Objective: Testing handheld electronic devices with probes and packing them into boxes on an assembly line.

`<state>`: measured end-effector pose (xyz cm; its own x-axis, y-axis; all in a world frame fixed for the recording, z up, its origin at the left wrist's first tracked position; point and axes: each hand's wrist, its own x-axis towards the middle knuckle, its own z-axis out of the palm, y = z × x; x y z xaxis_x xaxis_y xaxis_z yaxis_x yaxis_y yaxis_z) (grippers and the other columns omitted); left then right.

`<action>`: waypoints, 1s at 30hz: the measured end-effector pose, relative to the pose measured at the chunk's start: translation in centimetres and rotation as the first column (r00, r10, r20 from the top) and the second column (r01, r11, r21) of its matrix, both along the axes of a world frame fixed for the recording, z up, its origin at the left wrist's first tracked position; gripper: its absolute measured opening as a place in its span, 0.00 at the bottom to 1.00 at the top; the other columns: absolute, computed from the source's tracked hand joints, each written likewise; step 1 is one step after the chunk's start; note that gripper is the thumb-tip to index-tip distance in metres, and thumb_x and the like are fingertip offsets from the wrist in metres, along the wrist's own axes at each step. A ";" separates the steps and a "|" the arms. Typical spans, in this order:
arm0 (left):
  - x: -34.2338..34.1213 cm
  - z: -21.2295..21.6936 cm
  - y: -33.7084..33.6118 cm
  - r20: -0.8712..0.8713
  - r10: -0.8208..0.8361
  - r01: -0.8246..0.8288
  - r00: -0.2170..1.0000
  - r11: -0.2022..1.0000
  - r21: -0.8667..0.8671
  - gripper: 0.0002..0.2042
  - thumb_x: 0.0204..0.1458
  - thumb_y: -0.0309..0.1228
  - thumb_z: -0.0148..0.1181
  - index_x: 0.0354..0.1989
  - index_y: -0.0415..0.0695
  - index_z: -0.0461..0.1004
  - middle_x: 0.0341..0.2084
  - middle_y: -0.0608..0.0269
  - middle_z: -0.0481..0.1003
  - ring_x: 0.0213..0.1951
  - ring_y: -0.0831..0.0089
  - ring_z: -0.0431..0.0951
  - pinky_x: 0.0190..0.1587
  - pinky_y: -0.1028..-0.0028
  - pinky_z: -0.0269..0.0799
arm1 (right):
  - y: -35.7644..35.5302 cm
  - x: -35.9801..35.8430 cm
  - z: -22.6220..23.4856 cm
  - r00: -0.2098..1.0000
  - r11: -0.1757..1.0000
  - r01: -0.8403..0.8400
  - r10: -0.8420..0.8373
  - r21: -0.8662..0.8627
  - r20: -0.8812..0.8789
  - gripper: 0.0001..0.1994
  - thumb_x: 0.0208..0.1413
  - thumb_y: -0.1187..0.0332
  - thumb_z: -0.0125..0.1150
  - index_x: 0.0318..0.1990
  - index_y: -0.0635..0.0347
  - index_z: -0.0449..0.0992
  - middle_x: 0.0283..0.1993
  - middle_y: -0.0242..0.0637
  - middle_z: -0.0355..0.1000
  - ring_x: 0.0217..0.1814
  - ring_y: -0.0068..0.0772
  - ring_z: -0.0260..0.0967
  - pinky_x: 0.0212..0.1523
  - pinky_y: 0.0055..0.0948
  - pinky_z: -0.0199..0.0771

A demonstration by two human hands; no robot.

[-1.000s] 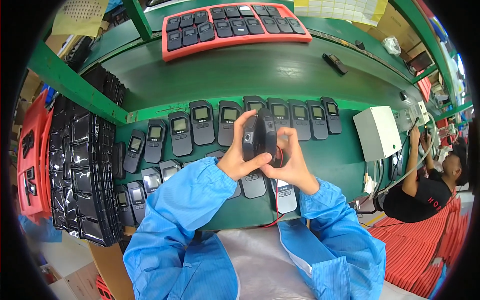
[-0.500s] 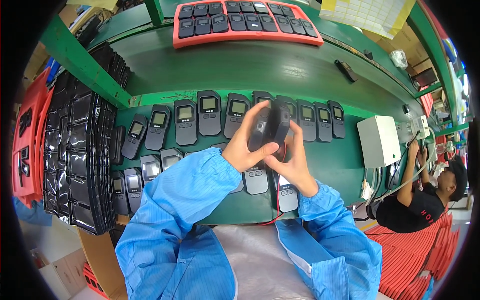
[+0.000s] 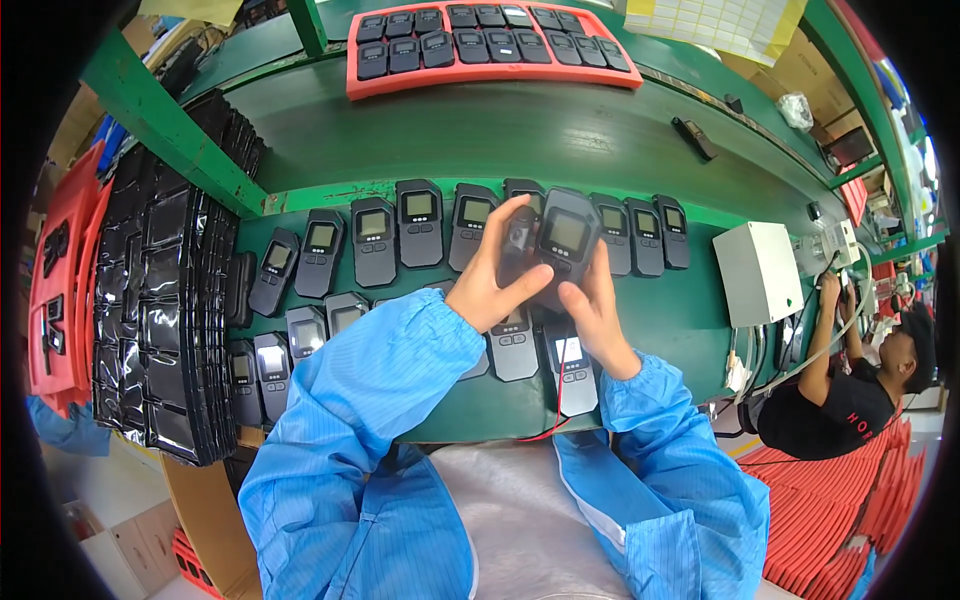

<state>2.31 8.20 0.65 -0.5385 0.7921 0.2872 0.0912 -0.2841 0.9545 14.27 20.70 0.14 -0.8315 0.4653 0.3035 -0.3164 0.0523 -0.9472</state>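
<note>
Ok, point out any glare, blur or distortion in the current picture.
Head view: fisheye distortion bows the red tray, with blackened corners; head view: white glare streaks the stacked black plastic trays; head view: the handheld device between the left hand and right hand looks slightly soft, perhaps from motion.

From the left side of my head, a wide fisheye lens looks down closely on my left hand (image 3: 487, 292) and right hand (image 3: 601, 322), facing over the green bench (image 3: 665, 312) toward the red tray (image 3: 500, 73).
</note>
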 end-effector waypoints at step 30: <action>11.4 -2.3 10.0 0.003 0.023 -0.022 1.000 0.995 -0.098 0.35 0.56 0.33 0.61 0.67 0.48 0.44 0.52 0.51 0.62 0.56 0.61 0.66 0.54 0.67 0.66 | 3.7 19.0 0.3 0.652 0.771 0.582 -0.632 0.257 0.419 0.19 0.67 0.62 0.50 0.61 0.61 0.66 0.38 0.33 0.75 0.28 0.15 0.67 0.22 0.14 0.60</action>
